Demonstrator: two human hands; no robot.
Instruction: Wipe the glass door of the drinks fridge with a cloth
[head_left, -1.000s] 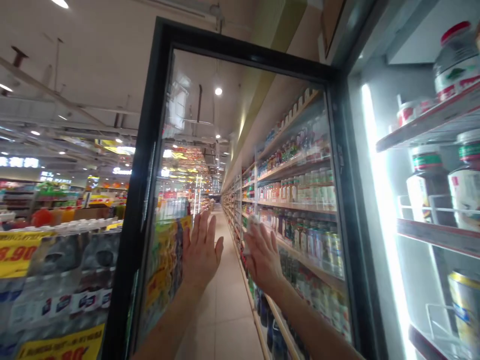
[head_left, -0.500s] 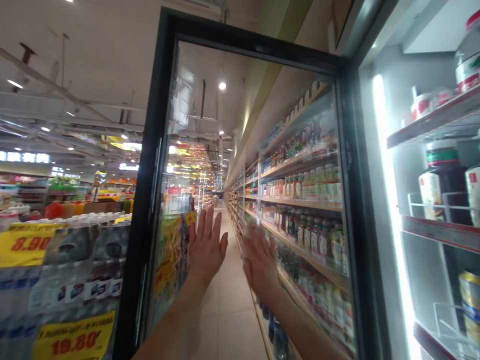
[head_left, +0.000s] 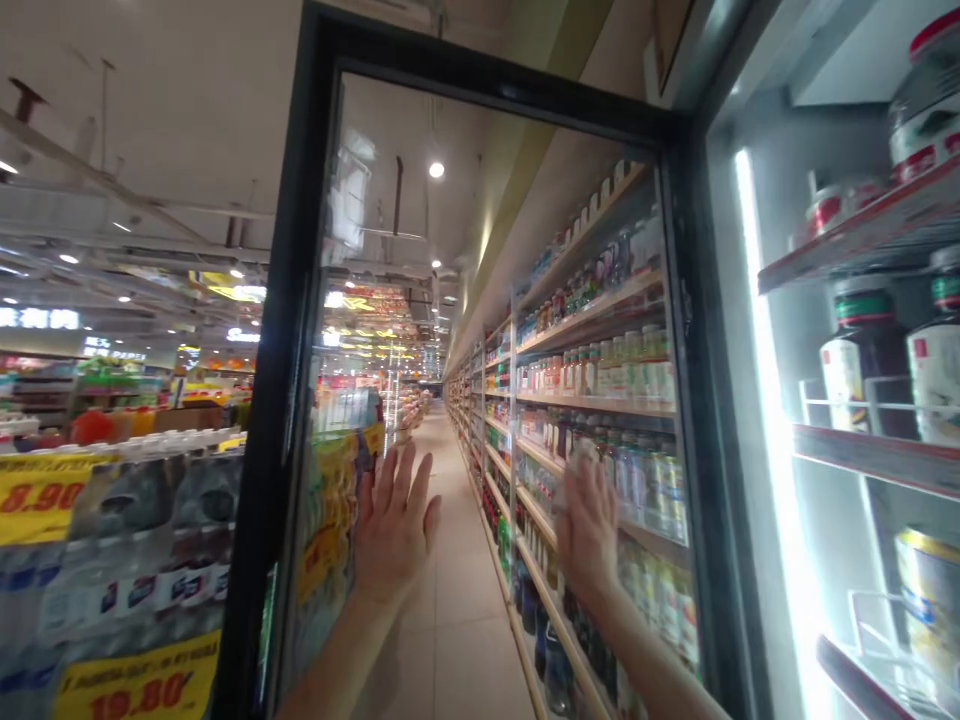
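Note:
A glass cooler door (head_left: 285, 300) with a black frame stands swung open in front of me. My left hand (head_left: 394, 530) is raised against the lower left part of its pane, palm forward, with the fingers spread and nothing in them. Farther right, my right hand (head_left: 589, 520) lies flat at the pane, fingers stretched upward. It is somewhat blurred, and a pale patch shows near its fingertips. No object can be made out in it. Whether each palm fully touches the glass cannot be told. Shelves of bottles and a long aisle show in the pane.
On the right is the lit cooler interior, with a dark bottle (head_left: 855, 350) and a yellow-topped can (head_left: 930, 590) on its shelves (head_left: 877, 455). Packs of bottled drinks (head_left: 142, 585) with a yellow price sign (head_left: 139, 680) stand left of the door.
My right hand has moved right across the pane, away from the left hand. My left hand sits slightly lower and farther left. The whole view has shifted a little.

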